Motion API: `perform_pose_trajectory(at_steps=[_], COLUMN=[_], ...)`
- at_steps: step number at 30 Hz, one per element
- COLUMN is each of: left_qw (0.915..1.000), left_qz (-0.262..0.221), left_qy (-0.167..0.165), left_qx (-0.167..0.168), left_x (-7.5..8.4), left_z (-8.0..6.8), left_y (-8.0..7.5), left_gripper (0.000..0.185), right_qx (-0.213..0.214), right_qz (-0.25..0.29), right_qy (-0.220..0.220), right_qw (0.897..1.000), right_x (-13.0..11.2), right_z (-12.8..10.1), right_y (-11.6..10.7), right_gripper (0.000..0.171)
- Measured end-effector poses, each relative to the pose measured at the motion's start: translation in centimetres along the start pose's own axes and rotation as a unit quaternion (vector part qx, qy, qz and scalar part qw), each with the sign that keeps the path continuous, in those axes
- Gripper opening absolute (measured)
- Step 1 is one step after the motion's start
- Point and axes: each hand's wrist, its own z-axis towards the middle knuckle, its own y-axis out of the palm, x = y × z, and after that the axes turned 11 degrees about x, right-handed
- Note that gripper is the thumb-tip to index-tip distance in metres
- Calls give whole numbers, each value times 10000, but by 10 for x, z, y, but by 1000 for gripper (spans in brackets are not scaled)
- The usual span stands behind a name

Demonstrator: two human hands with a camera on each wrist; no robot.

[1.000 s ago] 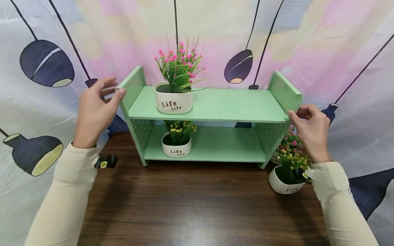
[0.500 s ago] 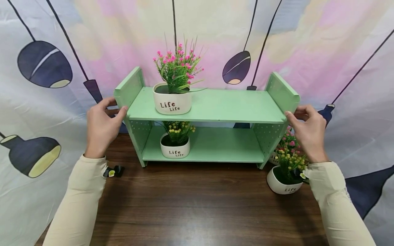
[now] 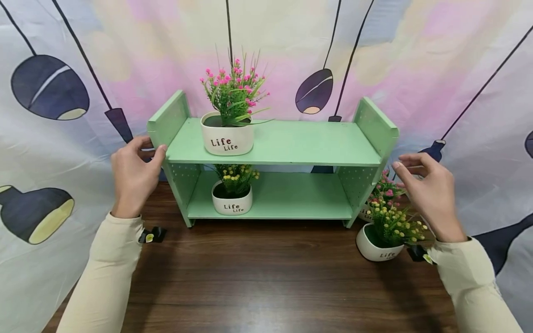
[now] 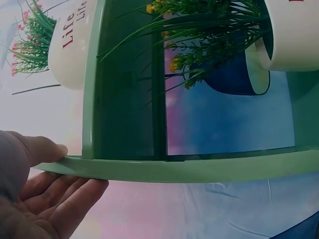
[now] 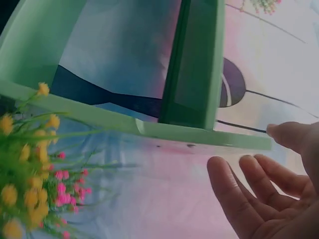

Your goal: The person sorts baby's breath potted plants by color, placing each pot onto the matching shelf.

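Green shelf stands at the back of the brown table, and I see my left hand holding its left side wall, thumb in front and fingers behind. My right hand floats just beside the right wall, fingers loose, holding nothing. 2 white flower pots sit on the shelf, 1 on each board.

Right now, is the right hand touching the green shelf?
No, in the head view the right hand hangs open beside the green shelf, with a clear gap to its side panel.
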Motion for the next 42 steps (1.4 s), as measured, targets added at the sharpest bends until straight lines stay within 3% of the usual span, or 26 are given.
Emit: perform_pose_trajectory(at_steps=[5, 12, 16, 21, 26, 32, 35, 39, 42], left_qw=[9998, 9995, 9992, 9985, 9984, 9982, 9981, 9983, 9984], left_qz=[173, 197, 143, 149, 150, 200, 221, 250, 275], left_qy=[90, 228, 272, 225, 173, 184, 162, 119, 90], left_qx=[4, 111, 250, 470, 517, 531, 544, 508, 482], left_x=[1, -2, -4, -7, -7, -6, -6, -6, -6], left_z=[-1, -2, -6, -10, -10, -9, -9, -9, -9], left_y=[0, 1, 2, 4, 7, 9, 9, 8, 7], left_gripper=[31, 29, 29, 31, 30, 30, 30, 30, 31], right_qx=[-278, -711, -783, -1474, -2220, -2905, -2946, -2825, -2785], right_qz=[-278, -807, -973, -966, -541, 99, 402, 1219, 1957], right_qy=[-106, 146, 372, 696, 988, 1570, 1861, 2122, 2246], right_qw=[9992, 9941, 9915, 9819, 9685, 9439, 9365, 9275, 9131], right_x=[2, 17, 42, 87, 133, 169, 184, 206, 219], right_z=[-17, -33, -32, -29, -37, -48, -52, -61, -70], right_y=[-24, -50, -57, -64, -68, -70, -71, -73, -73], right_gripper=[32, 34, 37, 40, 36, 33, 29, 27, 32])
